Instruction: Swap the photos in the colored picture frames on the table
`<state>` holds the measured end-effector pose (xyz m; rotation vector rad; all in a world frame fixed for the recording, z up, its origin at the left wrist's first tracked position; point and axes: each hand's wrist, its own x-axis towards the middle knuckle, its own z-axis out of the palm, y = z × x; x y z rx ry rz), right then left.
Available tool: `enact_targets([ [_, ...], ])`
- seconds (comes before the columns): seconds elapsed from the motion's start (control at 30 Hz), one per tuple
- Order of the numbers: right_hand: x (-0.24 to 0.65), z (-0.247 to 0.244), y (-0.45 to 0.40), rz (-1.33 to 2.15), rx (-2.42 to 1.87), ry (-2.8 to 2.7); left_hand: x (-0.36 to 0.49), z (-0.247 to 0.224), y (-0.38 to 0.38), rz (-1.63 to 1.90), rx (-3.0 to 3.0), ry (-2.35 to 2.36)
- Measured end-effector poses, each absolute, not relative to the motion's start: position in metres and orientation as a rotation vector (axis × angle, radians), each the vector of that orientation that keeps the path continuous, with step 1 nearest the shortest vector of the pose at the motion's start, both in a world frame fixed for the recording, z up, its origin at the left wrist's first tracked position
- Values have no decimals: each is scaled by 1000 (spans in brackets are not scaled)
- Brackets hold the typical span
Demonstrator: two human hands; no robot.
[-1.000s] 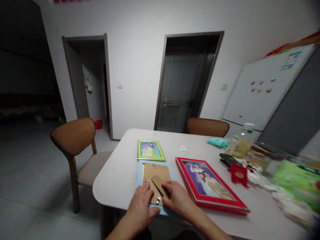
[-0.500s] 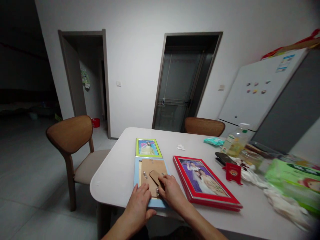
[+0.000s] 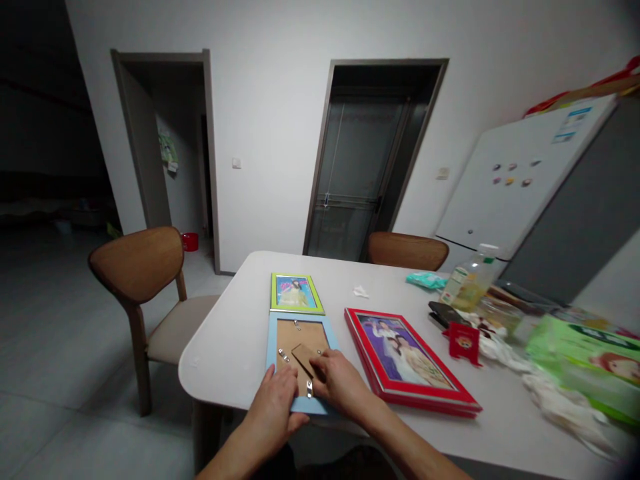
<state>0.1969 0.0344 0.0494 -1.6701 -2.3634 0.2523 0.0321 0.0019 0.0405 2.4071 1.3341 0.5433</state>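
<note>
A light blue photo frame lies face down near the table's front edge, its brown backing board inside the rim. Metal clips sit on the board, and a brown stand flap is tilted up from it. My right hand pinches the flap's lower end. My left hand rests on the frame's lower left part, fingers on the board and thumb spread apart. Just beyond, touching the blue frame, lies a green photo frame with its picture up. To the right is a stack of red photo frames.
On the table's right stand a bottle, a phone, a red card, a green tissue pack and crumpled tissues. A teal packet lies farther back. Chairs stand at the left and far side.
The backing board has settled down inside the blue rim, where before it lay askew over the top edge. My right hand stays at the flap. The view has shifted slightly.
</note>
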Motion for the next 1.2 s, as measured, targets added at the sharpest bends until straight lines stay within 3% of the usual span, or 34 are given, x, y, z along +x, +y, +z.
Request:
enact_targets([
  [0.17, 200, 42, 32, 106, -1506, -2360, 32, 40, 5, 570, 2387, 1345],
  [0.3, 203, 35, 31, 181, -1278, -2415, 32, 40, 6, 544, 2405, 1325],
  [0.77, 198, 38, 16, 238, -1119, -2477, 23, 21, 13, 671, 2413, 1288],
  [1.2, 174, 46, 45, 281, -1323, -2351, 20, 26, 10, 770, 2338, 1232],
])
